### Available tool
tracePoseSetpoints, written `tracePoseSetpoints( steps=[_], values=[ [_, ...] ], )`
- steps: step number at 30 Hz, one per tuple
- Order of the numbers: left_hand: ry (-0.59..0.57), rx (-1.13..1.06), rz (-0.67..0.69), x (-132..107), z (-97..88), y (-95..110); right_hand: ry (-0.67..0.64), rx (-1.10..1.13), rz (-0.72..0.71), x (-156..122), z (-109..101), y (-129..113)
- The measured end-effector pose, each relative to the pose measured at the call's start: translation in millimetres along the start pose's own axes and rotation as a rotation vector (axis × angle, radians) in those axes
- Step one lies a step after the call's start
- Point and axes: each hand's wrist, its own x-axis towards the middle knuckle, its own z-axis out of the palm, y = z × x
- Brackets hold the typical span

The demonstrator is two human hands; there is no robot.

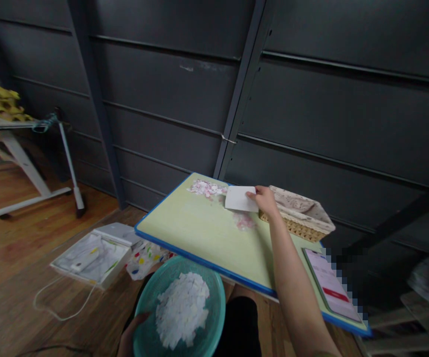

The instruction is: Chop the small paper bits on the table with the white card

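Dark grey metal wall panels [170,89] are rising behind a low, pale green tabletop with a blue edge [185,225], where a person is working with two bare hands above a brown wooden floor [105,317]. The right hand [264,199], at the end of an outstretched bare arm, is pinching a flat white rectangular card [239,198] by its right end, thumb lying on top, over the far part of the tabletop. Just left of the card, a loose heap of small white and pink pieces [205,188] is lying near the far edge; a flat pinkish patch of bits [244,221] is showing just on the near side. Close by the right wrist, a rectangular woven wicker basket with a patterned cloth lining [298,229] is standing on the surface. Below the near edge, the left hand [131,331] is clasping the left rim of a round teal plastic basket [218,302], thumb reaching inside, fingers hiding from view. Many small flat white pieces [183,310] are filling its middle. An open white box [116,270] is sitting on the floor to the left.
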Motion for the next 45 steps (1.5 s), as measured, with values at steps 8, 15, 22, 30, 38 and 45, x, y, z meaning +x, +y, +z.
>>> tracePoseSetpoints(
  steps=[8,15,22,30,38,45],
  values=[
    [0.018,-0.021,-0.057,-0.6,1.4,1.4,-0.019,0.052,0.019,-0.5,0.0,0.4],
    [-0.018,-0.023,-0.044,-1.0,1.3,2.4,-0.063,0.057,0.003,0.8,6.2,2.9],
    [-0.023,-0.050,-0.011,-9.2,4.4,2.0,0.004,0.086,0.023,0.2,4.1,3.2],
    [0.024,-0.046,0.005,-8.6,4.3,-1.4,-0.025,-0.029,0.025,-1.2,7.6,-3.7],
    [0.027,-0.062,-0.011,-13.4,9.5,0.2,-0.058,0.068,0.003,-4.6,12.3,-12.6],
    [-0.036,-0.110,-0.021,-25.3,15.8,4.3,-0.013,0.020,0.020,-4.4,9.9,-9.8]
  ],
)
